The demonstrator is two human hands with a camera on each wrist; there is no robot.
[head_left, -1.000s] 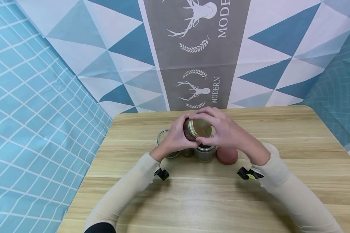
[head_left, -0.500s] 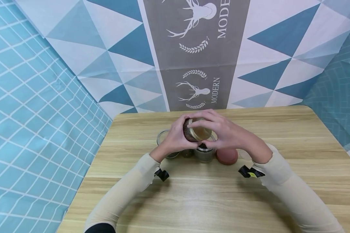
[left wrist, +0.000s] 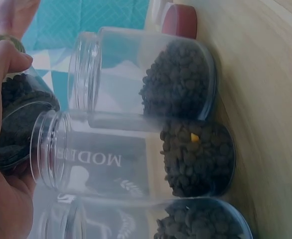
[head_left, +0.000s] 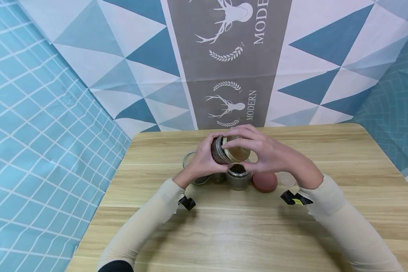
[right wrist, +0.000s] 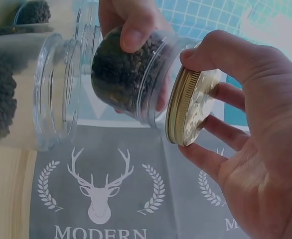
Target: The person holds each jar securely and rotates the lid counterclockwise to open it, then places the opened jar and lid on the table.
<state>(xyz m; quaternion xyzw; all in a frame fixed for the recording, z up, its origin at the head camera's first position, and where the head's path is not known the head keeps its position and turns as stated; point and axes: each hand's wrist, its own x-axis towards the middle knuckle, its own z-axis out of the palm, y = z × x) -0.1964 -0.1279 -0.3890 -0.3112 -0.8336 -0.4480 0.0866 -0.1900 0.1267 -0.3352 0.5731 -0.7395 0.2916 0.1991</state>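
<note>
My left hand (head_left: 204,156) grips a small glass jar (right wrist: 121,74) of dark pellets, tilted on its side above the table. My right hand (head_left: 268,153) pinches a ribbed gold screw lid (right wrist: 181,107) by its edge with thumb and fingers. The lid stands just off the jar's mouth, with a narrow gap showing in the right wrist view. Below the hands are open glass jars partly filled with dark pellets: one jar (left wrist: 121,74) by the red lid, a middle jar (left wrist: 106,154) with a yellow bit among its pellets, and another jar (left wrist: 101,219) beside it.
A red lid (head_left: 265,182) lies right of the jars on the wooden table (head_left: 231,230). Next to it is a pale, see-through disc (head_left: 287,179), partly behind my right wrist. A patterned cloth wall (head_left: 234,64) rises behind the table.
The gold lid has come away from the small jar's mouth as my right hand shifted right. My left hand, with the jar, has moved slightly left.
</note>
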